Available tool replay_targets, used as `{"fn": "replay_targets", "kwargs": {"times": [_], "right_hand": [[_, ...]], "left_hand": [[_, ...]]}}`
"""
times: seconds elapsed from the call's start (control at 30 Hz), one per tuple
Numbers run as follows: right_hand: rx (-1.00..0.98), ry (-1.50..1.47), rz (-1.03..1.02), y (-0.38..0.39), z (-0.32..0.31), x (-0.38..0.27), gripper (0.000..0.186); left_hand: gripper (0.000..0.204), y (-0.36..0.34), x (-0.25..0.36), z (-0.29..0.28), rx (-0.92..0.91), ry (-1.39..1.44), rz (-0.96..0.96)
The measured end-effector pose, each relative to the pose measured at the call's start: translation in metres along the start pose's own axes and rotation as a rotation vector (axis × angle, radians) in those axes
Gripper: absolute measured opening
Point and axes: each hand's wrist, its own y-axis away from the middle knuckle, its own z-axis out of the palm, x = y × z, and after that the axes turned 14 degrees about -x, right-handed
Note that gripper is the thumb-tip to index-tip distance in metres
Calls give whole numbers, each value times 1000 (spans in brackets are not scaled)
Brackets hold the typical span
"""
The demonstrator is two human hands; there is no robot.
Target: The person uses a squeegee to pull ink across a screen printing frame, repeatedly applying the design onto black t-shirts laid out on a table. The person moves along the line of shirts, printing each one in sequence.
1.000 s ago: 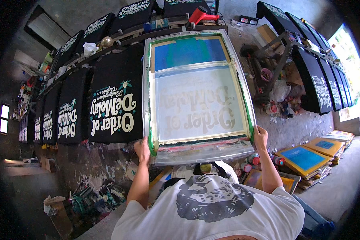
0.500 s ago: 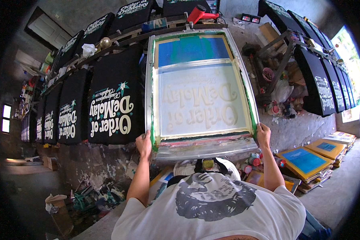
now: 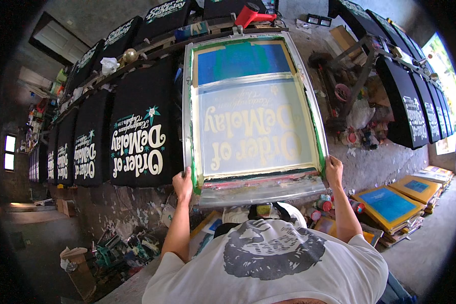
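A person in a white T-shirt holds a screen-printing frame (image 3: 261,193) by its two near corners. The hands are well apart: the left hand (image 3: 183,185) grips the near left corner, the right hand (image 3: 334,171) the near right one. The frame lies in the middle of the scene, its far end at a wooden rail (image 3: 162,50). Through its pale mesh (image 3: 256,126), cream lettering shows; whether the mesh touches anything beneath cannot be told.

Much printing appears done. Just left of the frame, a black garment (image 3: 137,101) carries finished-looking cream lettering with green leaves, and similar black garments in the left, far and right rows bear lettering too. What seems left is the piece under the frame: its print is hidden by the mesh, so which colours it has cannot be told. Neither hand holds a squeegee. At the far end rests a red heat gun (image 3: 249,16).
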Motion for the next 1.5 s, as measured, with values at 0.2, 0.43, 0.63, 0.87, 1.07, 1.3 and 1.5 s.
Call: {"fn": "replay_targets", "kwargs": {"times": [0.2, 0.43, 0.63, 0.87, 1.07, 1.3, 1.5], "right_hand": [[-32, 49, 6, -4, -2, -2, 28], [-43, 346, -203, 7, -22, -43, 30], [-536, 677, -688, 83, -38, -123, 66], [-235, 696, -720, 67, 3, -96, 54], [-116, 718, -788, -30, 26, -108, 40], [-115, 778, -712, -188, 38, -161, 40], [-208, 840, -607, -278, 28, -218, 33]], "left_hand": [[47, -1, 5, 7, 69, -72, -1], [28, 28, 29, 7, 197, 406, 162], [47, 105, 57, -24, -133, -234, 893], [41, 71, 57, 2, -51, -462, 949], [33, -21, 79, 17, 81, -455, 986], [31, -180, 147, 33, 188, -444, 1078], [19, -262, 198, 22, 116, -578, 995]]}}
